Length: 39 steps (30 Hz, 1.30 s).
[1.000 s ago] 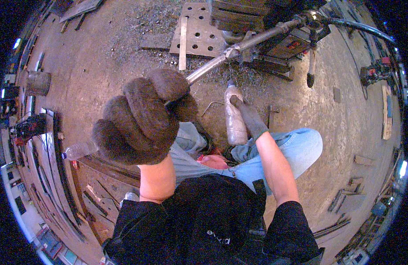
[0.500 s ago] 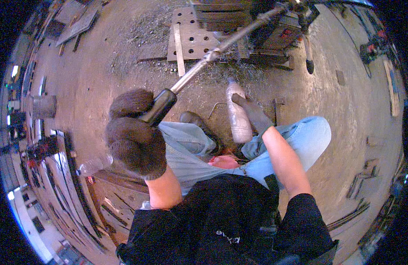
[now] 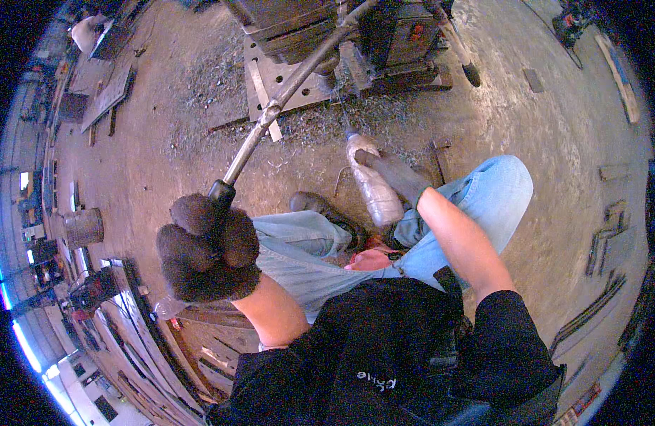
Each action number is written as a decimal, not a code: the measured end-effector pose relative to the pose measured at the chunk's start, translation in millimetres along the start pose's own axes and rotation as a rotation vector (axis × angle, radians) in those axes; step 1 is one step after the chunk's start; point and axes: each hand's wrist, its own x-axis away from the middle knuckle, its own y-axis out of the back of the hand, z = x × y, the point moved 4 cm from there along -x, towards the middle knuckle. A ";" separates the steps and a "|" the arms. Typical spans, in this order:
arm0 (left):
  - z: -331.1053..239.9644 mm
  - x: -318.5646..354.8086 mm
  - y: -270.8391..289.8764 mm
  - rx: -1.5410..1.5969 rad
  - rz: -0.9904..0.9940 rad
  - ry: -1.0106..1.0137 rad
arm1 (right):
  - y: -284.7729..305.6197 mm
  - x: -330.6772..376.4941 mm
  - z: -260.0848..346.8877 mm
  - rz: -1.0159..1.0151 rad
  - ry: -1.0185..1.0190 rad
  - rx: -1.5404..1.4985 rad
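Observation:
My left hand [image 3: 208,248], in a dark knit glove, is closed round the black grip of a long metal lever [image 3: 253,138]. The lever slants up to the right, to a dark machine [image 3: 395,50] at the top of the view. In my gloved right hand [image 3: 395,175] is a plastic squeeze bottle [image 3: 376,193] of milky look, tilted with its narrow tip away from me. A thin line, seemingly a jet of liquid, runs from the tip towards the machine. Under the machine lies a steel plate with round holes [image 3: 310,106], a pale flat strip [image 3: 260,92] across it.
Metal shavings [image 3: 207,106] litter the floor round the plate. A second lever with a dark grip [image 3: 471,74] sticks out on the machine's right. Long metal bars [image 3: 132,323] lie at the left, by a bucket [image 3: 84,227]. Another person [image 3: 88,32] is far off, upper left.
My left hand and the lever's grip have come down and slightly left. The bottle's tip has swung a little left, and a thin line now shows ahead of it. The whole view has shifted.

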 end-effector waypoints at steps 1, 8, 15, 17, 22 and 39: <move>1.5 0.9 -0.1 0.066 0.012 0.013 | -0.4 6.0 6.4 0.000 -0.024 0.008; 6.9 1.2 -2.6 0.262 0.066 0.040 | 1.5 20.5 20.5 -0.123 0.125 0.068; 6.0 1.8 -2.9 0.300 0.087 0.043 | -4.5 7.3 9.5 -0.076 0.257 -0.024; 6.7 0.8 -2.1 0.318 0.089 0.041 | -6.4 15.1 13.2 -0.049 0.144 -0.044; 6.6 2.2 -1.6 0.338 0.091 0.043 | -1.9 18.6 10.4 -0.072 0.021 0.024; 10.3 1.8 -0.9 0.373 0.101 0.051 | -8.3 18.5 9.4 0.012 0.027 0.015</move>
